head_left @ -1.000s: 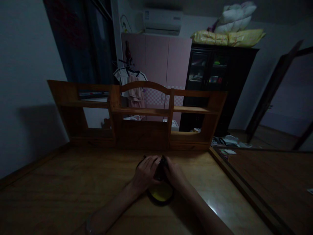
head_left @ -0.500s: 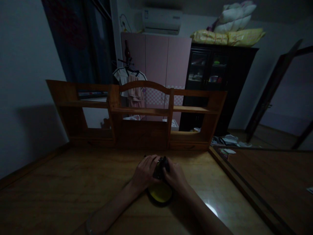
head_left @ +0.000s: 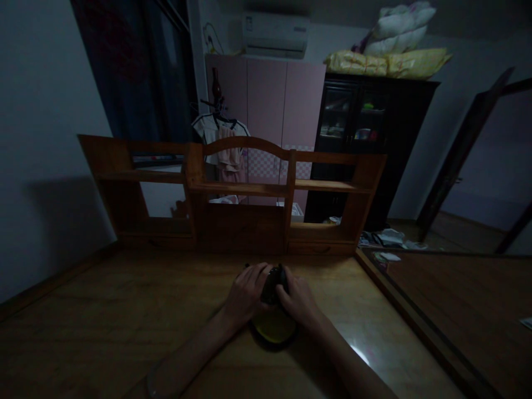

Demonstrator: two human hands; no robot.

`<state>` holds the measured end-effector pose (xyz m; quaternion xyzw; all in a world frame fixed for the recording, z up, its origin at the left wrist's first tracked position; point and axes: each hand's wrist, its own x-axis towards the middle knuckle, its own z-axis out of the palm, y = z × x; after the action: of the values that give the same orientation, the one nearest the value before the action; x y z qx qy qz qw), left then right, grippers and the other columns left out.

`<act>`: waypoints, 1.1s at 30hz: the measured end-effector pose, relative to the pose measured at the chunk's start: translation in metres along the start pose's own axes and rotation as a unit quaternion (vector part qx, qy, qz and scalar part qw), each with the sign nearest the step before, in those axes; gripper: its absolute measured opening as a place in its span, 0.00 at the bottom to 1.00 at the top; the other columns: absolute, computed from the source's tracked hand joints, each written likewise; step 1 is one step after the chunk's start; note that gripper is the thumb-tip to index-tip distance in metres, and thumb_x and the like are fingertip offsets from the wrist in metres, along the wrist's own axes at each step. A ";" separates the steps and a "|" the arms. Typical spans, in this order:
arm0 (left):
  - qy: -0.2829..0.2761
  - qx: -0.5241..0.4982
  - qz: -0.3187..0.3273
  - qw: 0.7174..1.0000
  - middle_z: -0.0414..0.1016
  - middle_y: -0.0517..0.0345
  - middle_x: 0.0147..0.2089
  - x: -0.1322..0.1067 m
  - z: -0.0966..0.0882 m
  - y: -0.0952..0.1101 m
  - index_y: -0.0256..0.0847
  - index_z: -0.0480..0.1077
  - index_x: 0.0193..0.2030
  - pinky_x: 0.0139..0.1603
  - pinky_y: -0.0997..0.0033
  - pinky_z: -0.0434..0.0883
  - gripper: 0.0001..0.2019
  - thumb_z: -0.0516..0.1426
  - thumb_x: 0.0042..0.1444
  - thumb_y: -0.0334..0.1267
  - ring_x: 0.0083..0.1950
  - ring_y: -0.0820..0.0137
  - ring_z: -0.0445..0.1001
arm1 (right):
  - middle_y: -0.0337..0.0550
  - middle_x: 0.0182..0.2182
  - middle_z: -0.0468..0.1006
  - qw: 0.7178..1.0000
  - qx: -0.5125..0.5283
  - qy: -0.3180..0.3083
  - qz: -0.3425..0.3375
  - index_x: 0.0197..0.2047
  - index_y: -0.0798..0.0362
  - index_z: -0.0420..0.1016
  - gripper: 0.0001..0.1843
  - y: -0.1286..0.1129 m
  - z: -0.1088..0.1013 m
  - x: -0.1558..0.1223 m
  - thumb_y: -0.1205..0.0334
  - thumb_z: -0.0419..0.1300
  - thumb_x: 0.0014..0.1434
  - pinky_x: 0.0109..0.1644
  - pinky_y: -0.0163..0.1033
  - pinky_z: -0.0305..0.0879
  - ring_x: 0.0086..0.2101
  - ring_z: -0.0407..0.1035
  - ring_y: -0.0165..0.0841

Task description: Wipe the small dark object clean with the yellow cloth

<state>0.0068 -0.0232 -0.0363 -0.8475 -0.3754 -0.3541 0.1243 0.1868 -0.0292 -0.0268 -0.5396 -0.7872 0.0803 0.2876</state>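
Note:
In the dim head view, a dark, glossy slipper-like item (head_left: 272, 286) with a rounded yellow part (head_left: 274, 327) and a dark rim rests on the wooden desk (head_left: 166, 310). My left hand (head_left: 248, 291) wraps over its left side, fingers bent across the shiny upper part. From the right, my right hand (head_left: 298, 296) grips the other side, its thumb pressed on the dark part. The yellow end points toward me, below both hands. My fingers hide much of the far end, and its exact kind is hard to make out.
A wooden shelf unit (head_left: 241, 190) with small drawers stands along the desk's back edge. A raised wooden edge (head_left: 399, 305) borders the desk at right. Behind are a pink wardrobe (head_left: 266, 100), a black cabinet (head_left: 374, 144) and hung clothes (head_left: 228, 147).
My right thumb has shifted slightly over the dark part, and the yellow end has swung a little to the right. My left hand stays nearly where it was.

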 end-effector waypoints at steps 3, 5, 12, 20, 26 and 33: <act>0.000 0.000 -0.005 1.000 0.65 0.43 0.57 0.000 0.001 -0.001 0.38 0.55 0.62 0.59 0.52 0.65 0.38 0.64 0.46 0.42 0.56 0.52 0.68 | 0.53 0.43 0.79 1.000 0.001 -0.001 -0.003 0.63 0.58 0.57 0.27 0.001 0.001 0.000 0.60 0.51 0.61 0.43 0.37 0.64 0.41 0.74 0.40; -0.002 0.002 -0.012 1.000 0.65 0.43 0.57 0.000 0.001 -0.002 0.38 0.55 0.62 0.59 0.53 0.65 0.38 0.65 0.45 0.42 0.57 0.52 0.67 | 0.53 0.42 0.80 1.000 0.001 -0.006 -0.006 0.63 0.59 0.57 0.27 0.002 0.001 -0.001 0.60 0.51 0.62 0.42 0.37 0.64 0.40 0.74 0.40; -0.001 0.004 -0.020 1.000 0.65 0.43 0.57 -0.001 0.001 -0.004 0.38 0.55 0.61 0.60 0.51 0.65 0.39 0.65 0.44 0.41 0.58 0.52 0.66 | 0.54 0.43 0.79 1.000 -0.006 0.007 -0.006 0.62 0.59 0.57 0.26 0.004 0.003 -0.001 0.61 0.51 0.62 0.42 0.37 0.64 0.41 0.74 0.40; -0.009 -0.005 -0.022 1.000 0.65 0.43 0.58 -0.001 0.000 -0.003 0.38 0.54 0.62 0.60 0.52 0.64 0.39 0.65 0.43 0.38 0.58 0.53 0.66 | 0.51 0.38 0.80 1.000 -0.015 0.019 -0.002 0.58 0.57 0.62 0.21 0.004 0.005 0.001 0.62 0.51 0.62 0.36 0.35 0.62 0.36 0.75 0.38; -0.012 -0.014 -0.024 1.000 0.64 0.44 0.58 -0.002 0.002 -0.003 0.39 0.54 0.62 0.60 0.51 0.64 0.41 0.66 0.41 0.38 0.59 0.52 0.65 | 0.48 0.37 0.81 0.999 -0.012 0.034 0.031 0.54 0.53 0.67 0.18 0.006 0.001 0.002 0.60 0.55 0.61 0.34 0.33 0.59 0.35 0.75 0.38; -0.011 -0.018 -0.033 0.999 0.64 0.44 0.58 -0.002 0.003 -0.004 0.39 0.55 0.61 0.60 0.52 0.64 0.40 0.66 0.40 0.35 0.58 0.52 0.65 | 0.46 0.36 0.81 0.998 0.039 0.032 0.026 0.53 0.52 0.66 0.18 0.010 0.005 0.002 0.61 0.56 0.60 0.33 0.32 0.58 0.35 0.75 0.36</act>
<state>0.0044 -0.0203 -0.0400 -0.8406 -0.3985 -0.3551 0.0926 0.1913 -0.0225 -0.0343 -0.5509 -0.7593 0.1010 0.3312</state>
